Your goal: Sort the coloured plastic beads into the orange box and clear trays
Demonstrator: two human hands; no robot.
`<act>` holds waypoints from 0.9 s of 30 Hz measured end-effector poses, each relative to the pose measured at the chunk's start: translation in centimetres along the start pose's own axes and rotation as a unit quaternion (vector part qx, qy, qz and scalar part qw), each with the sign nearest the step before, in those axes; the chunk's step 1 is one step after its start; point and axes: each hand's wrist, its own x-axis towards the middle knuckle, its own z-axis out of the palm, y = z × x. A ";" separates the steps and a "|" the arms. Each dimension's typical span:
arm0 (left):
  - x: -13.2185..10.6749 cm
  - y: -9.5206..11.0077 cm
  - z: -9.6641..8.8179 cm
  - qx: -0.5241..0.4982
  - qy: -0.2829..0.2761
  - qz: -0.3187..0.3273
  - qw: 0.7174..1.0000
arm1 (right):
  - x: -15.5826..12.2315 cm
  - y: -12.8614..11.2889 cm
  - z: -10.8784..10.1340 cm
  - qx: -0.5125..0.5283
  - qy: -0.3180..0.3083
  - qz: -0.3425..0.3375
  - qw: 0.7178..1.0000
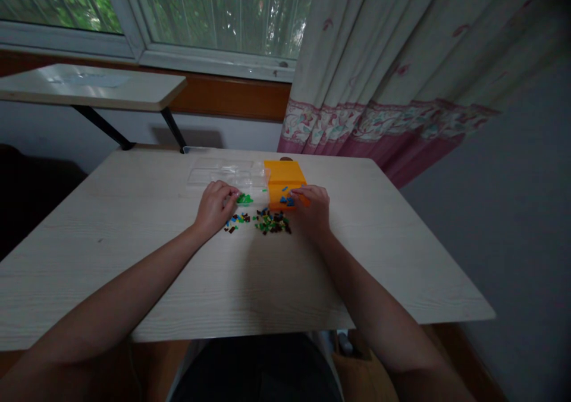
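My left hand rests at the near edge of a clear plastic tray, its thumb and fingertips drawn together beside a cluster of small green bricks. Whatever may be in that pinch is too small to make out. Over the right side of a yellow-orange box, my right hand has its fingers closed near several small blue bricks. I cannot see what, if anything, it holds. In front of the containers lies a mixed pile of tiny bricks, mostly brown and green, with a smaller multicoloured group to its left.
The containers stand on a pale wooden table. A raised shelf on black legs is at the back left. Behind the table hang a floral curtain and a window. A small dark round object sits behind the yellow-orange box.
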 end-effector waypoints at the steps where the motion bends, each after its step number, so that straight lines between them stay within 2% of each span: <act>1: 0.0 0.1 -0.1 -0.004 -0.001 0.002 1.000 | 0.0 0.1 0.1 0.002 0.001 0.002 1.000; 17: -0.3 0.5 -0.5 -0.021 -0.015 0.036 0.999 | 0.1 0.8 0.5 0.000 -0.012 0.001 1.000; 23: -0.7 0.8 -0.8 -0.033 -0.065 0.073 0.995 | 0.1 0.6 0.4 0.003 -0.022 0.000 1.000; 27: -0.9 1.0 -0.8 -0.017 -0.119 0.112 0.986 | 0.1 0.4 0.4 0.007 -0.028 0.005 1.000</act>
